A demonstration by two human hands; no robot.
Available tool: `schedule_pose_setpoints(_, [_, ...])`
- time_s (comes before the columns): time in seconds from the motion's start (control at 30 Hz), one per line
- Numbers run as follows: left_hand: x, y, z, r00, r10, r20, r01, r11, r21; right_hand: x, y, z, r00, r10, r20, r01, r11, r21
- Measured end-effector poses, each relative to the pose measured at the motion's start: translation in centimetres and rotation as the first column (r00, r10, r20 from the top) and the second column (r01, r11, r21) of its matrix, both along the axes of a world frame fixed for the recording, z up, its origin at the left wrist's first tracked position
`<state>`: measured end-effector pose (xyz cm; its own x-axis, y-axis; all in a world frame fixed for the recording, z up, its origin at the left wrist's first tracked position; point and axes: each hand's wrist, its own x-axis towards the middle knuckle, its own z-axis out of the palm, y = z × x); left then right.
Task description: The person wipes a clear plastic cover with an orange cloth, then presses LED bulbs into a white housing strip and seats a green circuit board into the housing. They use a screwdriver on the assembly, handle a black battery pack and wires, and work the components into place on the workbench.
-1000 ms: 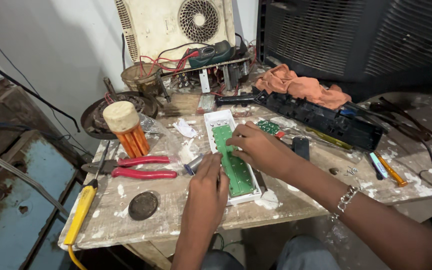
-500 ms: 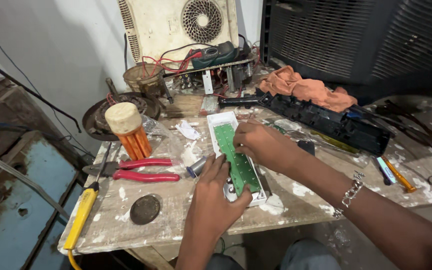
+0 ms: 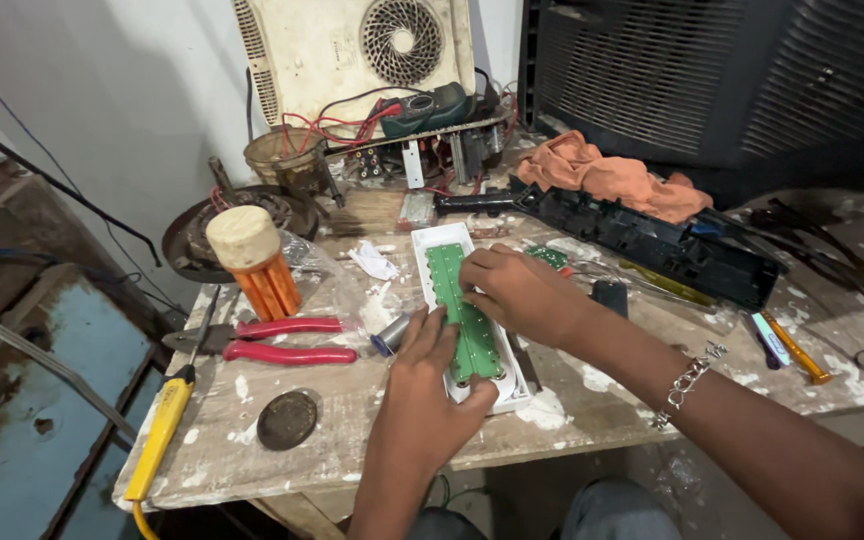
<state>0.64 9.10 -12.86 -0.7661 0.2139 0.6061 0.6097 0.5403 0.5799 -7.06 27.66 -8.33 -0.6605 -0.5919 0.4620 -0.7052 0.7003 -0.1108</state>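
While both hands press on it, a long green circuit board [image 3: 462,310] lies inside a narrow white tray-like casing [image 3: 430,243] near the middle of the paint-spattered wooden table [image 3: 352,420], running away from the person. The left hand [image 3: 432,395] rests at the near end, fingers spread and laid flat along the board's left edge, gripping nothing. The right hand [image 3: 517,292] covers the board's right side at about mid-length, its fingers curled down onto the green surface; whether they pinch anything is hidden. A metal chain bracelet [image 3: 690,380] hangs on the right wrist. Just left of the casing lies a small grey cylinder [image 3: 390,335], and beyond it a scrap of white paper [image 3: 372,262]. Farther left, 1 pair of red-handled pliers [image 3: 272,340] lies flat, near an orange screwdriver set with a cream cap [image 3: 252,260] standing upright. A dark round disc [image 3: 287,420] sits toward the near left edge, beside a yellow-handled tool [image 3: 160,435] that overhangs the corner. To the right of the hands, a long black plastic housing [image 3: 652,240] stretches across the table with an orange cloth [image 3: 607,178] draped on it, and 2 pen-like items [image 3: 787,345] lie at the far right. At the back stands a cream appliance panel with a round fan grille [image 3: 402,40], red wires [image 3: 342,115] trailing beneath it.
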Motion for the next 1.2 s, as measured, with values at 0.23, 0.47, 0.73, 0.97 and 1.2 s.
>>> schedule_pose_setpoints(0.23, [-0.1, -0.1, -0.1, 0.999, -0.034, 0.026, 0.034, 0.999, 0.005, 0.1, 0.0, -0.5, 1.0, 0.003, -0.013, -0.003, 1.0, -0.015])
schedule_pose_setpoints(0.47, [-0.1, -0.3, 0.0, 0.996, -0.058, 0.065, 0.057, 0.998, 0.023, 0.3, 0.3, -1.1, 1.0, -0.001, 0.013, 0.001, 1.0, 0.02])
schedule_pose_setpoints(0.73, [0.0, -0.2, 0.3, 0.991, -0.045, 0.124, 0.041, 0.999, 0.029, 0.8, 0.6, -2.4, 0.991, 0.012, -0.13, 0.006, 0.99, 0.139])
schedule_pose_setpoints(0.97, [0.8, 0.1, 0.9, 0.99, -0.009, 0.14, 0.013, 1.0, -0.027, 1.2, -0.1, -2.3, 0.987, -0.044, -0.153, 0.065, 0.989, 0.134])
schedule_pose_setpoints(1.2, [1.2, 0.2, 0.9, 0.997, 0.038, 0.074, -0.031, 0.995, -0.098, 2.5, -0.1, -1.2, 0.981, -0.027, -0.193, 0.042, 0.996, 0.074])
